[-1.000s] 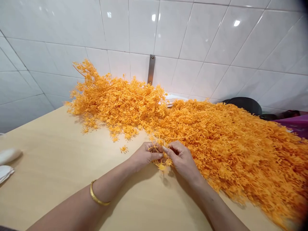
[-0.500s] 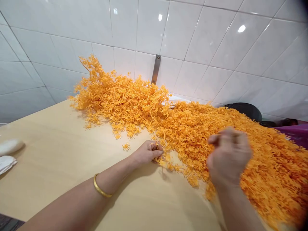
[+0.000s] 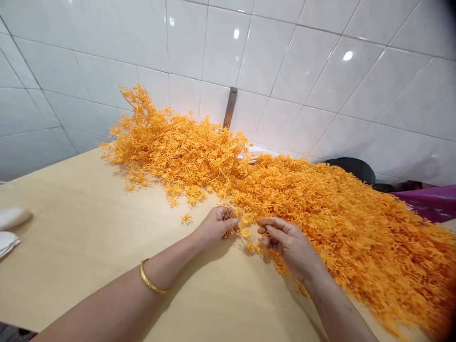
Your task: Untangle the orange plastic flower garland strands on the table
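Note:
My left hand [image 3: 216,223], with a gold bangle [image 3: 151,280] on its wrist, is closed around a thin-stemmed orange plastic flower sprig [image 3: 245,232]. Part of that sprig is hidden by the fingers. Just to the right, the thumb and fingers of my right hand [image 3: 288,244] are pinched together; what lies between them is too small to make out. Both hands are low over the table, at the near edge of a large heap of orange plastic flower pieces [image 3: 320,204]. A bushier pile of orange sprigs [image 3: 185,147] lies behind my left hand.
One loose orange floret [image 3: 185,218] lies on the pale wooden table [image 3: 89,232]. White objects [image 3: 12,218] are at the left edge. A tiled wall with a metal bracket [image 3: 230,107] stands behind. A black round object [image 3: 354,168] and purple plastic [image 3: 432,199] are at the right.
My right hand has moved left from over the heap to beside my left hand, its fingers pinched. My left hand has stayed almost in place, still holding the sprig.

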Available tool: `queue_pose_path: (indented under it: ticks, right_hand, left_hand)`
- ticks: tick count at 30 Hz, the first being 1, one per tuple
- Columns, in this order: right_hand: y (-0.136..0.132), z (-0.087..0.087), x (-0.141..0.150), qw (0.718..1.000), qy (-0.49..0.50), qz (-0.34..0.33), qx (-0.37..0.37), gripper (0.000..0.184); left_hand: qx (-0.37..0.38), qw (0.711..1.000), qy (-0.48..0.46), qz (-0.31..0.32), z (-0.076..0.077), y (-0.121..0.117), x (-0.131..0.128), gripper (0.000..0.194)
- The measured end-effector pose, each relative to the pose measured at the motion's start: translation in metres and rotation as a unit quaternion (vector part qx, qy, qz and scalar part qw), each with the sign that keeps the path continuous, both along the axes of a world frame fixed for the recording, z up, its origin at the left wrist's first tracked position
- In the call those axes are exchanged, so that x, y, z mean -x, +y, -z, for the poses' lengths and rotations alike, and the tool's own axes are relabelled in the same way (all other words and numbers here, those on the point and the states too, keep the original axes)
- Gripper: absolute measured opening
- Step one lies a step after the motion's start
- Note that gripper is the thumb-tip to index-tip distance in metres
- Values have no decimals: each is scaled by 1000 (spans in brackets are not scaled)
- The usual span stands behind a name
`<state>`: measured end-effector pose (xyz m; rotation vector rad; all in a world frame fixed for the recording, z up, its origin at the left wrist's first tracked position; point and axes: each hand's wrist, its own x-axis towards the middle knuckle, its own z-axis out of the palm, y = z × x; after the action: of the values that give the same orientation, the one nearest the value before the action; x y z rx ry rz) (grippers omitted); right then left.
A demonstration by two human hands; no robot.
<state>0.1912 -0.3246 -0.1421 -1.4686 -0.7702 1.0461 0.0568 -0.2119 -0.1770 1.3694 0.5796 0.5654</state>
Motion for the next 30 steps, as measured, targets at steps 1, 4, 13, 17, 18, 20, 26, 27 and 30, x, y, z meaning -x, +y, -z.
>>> queue_pose_path:
  ticks: [1,4,13,17,18,20,26,27,30]
  right_hand:
    - [2,1,2,1000,-5,-7,-2,28]
    - [8,3,10,998,-55,-11,-4,35]
    - [21,6,27,962,-254,34,-91,19]
    - [21,11,31,962,-234,94,-103,17]
    - [21,11,28,960,-233,109,-108,17]
    - [20,3,15,950,-220,171,-138,18]
    - [2,-57,-41,889,-108,353,-269,24]
    - [-1,-62,-41,903,-110,331,-252,23]
    - [-1,-57,-27,951,-82,238,-179,26]
  left_hand:
    - [-11,1000,-8,7,1,0,0,24]
    - [-29,999,-23,21,3,1,0,25]
    - [-43,996,-38,63,3,-1,-3,21]
    - [-9,994,-78,77,1,-5,-9,24]
    - [0,993,-91,75,1,-6,-10,24]
    - [0,994,-89,65,1,-8,-10,26]
    - [20,998,-40,-50,0,-5,-2,25]
    - [16,997,-41,-69,0,-4,-2,24]
    - [-51,992,-38,-111,2,-4,-5,21]
